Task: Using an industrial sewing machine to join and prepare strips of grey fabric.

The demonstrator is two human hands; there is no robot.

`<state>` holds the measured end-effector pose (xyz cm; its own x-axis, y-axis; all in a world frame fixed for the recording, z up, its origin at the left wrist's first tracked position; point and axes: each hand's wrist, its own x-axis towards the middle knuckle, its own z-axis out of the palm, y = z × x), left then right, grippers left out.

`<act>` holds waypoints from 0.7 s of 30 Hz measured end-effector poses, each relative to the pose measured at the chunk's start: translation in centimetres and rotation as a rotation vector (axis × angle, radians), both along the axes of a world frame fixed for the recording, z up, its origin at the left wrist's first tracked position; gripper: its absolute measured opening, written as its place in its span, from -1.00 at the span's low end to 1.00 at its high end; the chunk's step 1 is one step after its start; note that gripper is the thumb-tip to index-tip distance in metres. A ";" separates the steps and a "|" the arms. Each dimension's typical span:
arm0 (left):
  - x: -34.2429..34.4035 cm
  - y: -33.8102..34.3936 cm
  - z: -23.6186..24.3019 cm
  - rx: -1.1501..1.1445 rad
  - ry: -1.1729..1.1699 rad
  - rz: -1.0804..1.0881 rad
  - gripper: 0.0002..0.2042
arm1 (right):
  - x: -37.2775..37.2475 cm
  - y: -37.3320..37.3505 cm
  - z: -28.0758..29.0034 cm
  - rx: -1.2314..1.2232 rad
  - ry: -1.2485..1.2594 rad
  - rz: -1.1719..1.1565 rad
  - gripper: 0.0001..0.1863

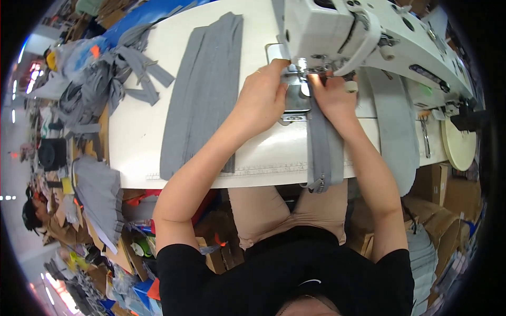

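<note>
A white sewing machine (pixel 337 34) stands at the upper right of the table. A grey zipper strip (pixel 325 139) runs from its presser foot toward me and hangs over the front edge, with a metal slider (pixel 317 184) near its end. My right hand (pixel 336 100) grips the strip just right of the needle area, its fingertips partly hidden by machine parts. My left hand (pixel 262 97) rests at the left of the metal needle plate (pixel 297 95), index finger reaching to the foot and thumb apart; nothing shows in it.
Long grey fabric strips (pixel 203 95) lie left of my left hand. A tangled grey fabric heap (pixel 100 79) sits at the table's left end. Right of the machine bed hangs a wide light-grey piece (pixel 392 131), near tweezers (pixel 426 137) and a cream round disc (pixel 457 142). Cardboard boxes (pixel 437 184) stand below.
</note>
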<state>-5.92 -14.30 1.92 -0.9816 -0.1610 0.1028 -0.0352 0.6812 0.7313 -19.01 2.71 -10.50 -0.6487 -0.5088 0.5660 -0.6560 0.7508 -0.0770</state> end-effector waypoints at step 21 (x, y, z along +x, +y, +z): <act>7.7 -17.3 -5.6 -0.286 0.334 0.720 -0.66 | 9.7 4.4 11.5 -0.196 -0.149 0.196 -0.58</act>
<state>1.80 -31.63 -3.72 -0.5601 -0.6595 0.5014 -0.3447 0.7358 0.5829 -9.26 7.14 0.99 -0.6319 -0.5232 0.5717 -0.7576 0.5724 -0.3135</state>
